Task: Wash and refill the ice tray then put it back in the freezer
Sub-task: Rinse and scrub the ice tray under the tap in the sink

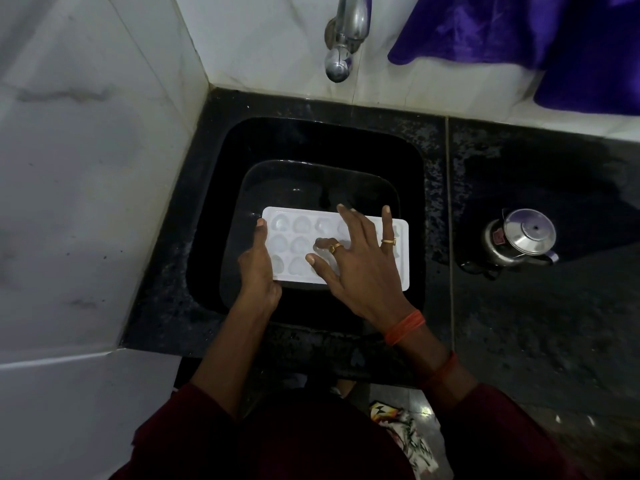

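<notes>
Head view: my left hand pinches the ice tray edge over the sink, right hand splayed flat on it; I'd scrub every cavity, tray level.

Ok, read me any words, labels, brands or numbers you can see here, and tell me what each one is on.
No text here can be read.
On the steel kettle: a red label, too small and blurred to read.
On the ice tray and the tap: no writing shows.
</notes>
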Motion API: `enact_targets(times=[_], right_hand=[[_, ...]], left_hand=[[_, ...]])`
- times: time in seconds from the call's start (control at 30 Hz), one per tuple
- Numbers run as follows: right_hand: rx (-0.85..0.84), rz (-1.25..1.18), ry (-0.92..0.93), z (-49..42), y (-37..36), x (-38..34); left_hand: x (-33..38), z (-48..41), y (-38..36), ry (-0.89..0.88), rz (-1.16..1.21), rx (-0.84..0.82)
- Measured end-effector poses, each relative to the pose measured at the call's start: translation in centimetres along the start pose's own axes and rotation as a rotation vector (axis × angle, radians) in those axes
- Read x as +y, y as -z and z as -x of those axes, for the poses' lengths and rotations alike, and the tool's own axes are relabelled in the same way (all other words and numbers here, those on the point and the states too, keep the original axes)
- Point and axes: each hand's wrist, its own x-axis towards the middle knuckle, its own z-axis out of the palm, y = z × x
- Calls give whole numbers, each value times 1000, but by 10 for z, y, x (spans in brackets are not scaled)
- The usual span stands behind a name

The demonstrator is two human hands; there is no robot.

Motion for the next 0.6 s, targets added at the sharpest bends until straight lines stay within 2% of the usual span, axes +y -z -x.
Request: enact_targets(times=[0.43,0.6], right_hand=[[-24,7,-4,1,2,1],[19,25,4,1,8,4]], left_hand=[[0,0,-1,10,7,34],[0,-1,-1,13,2,27]])
